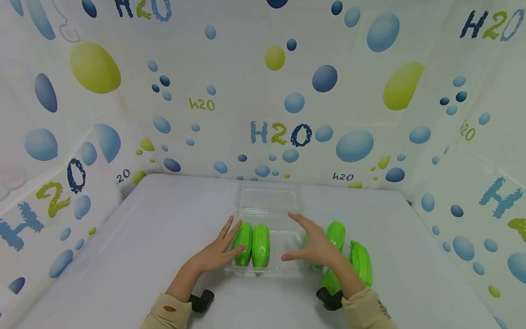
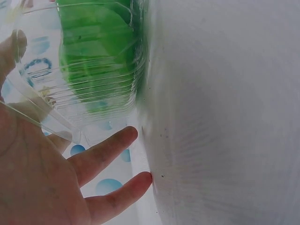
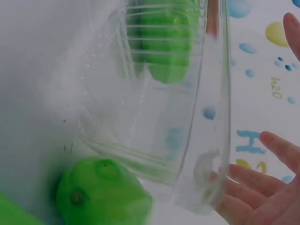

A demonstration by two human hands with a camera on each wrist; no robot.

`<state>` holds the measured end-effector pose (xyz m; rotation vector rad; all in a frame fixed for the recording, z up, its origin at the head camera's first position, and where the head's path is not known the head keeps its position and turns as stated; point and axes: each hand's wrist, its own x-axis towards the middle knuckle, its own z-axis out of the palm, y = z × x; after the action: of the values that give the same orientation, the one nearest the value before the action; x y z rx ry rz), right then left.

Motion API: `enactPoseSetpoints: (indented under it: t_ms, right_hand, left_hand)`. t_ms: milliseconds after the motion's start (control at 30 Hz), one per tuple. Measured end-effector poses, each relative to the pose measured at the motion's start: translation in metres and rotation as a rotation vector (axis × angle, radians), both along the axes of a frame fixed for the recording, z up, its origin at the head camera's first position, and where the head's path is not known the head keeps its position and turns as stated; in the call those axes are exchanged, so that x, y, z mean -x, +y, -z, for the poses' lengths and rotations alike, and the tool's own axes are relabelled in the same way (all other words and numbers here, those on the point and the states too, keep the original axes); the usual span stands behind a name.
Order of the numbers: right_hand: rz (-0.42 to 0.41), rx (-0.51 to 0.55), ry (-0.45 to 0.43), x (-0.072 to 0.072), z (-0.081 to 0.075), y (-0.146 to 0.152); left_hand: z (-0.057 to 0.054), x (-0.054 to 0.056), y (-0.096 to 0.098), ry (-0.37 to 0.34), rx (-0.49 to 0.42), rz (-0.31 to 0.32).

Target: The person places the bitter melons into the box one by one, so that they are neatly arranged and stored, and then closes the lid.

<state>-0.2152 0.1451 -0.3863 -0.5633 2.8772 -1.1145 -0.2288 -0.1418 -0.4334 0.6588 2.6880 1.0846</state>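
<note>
I note left hand [image 1: 214,254] and right hand [image 1: 315,246] spread-fingered, clear tray [image 1: 283,237] between; uneven push could roll green melons [image 1: 260,246] beside the left.

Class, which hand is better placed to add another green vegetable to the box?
Probably the right hand: the loose vegetables lie on its side of the box, and it holds nothing. The left hand is at the opposite side, beside the two packed vegetables.

Right forearm [image 1: 344,274] partly hides green vegetable [image 1: 330,280]; sleeves [image 1: 168,314] cut by head view's bottom edge; right wrist view crops corner vegetable [image 3: 13,214].
</note>
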Motion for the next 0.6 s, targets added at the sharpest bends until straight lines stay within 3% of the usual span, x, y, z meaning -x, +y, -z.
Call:
enactPoseSetpoints:
  t_ms: [600]
  right_hand:
    - [0.028,-0.013,0.043,-0.005,-0.007,0.025]
  left_hand:
    - [0.001,0.001,0.0,-0.012,-0.002,-0.004]
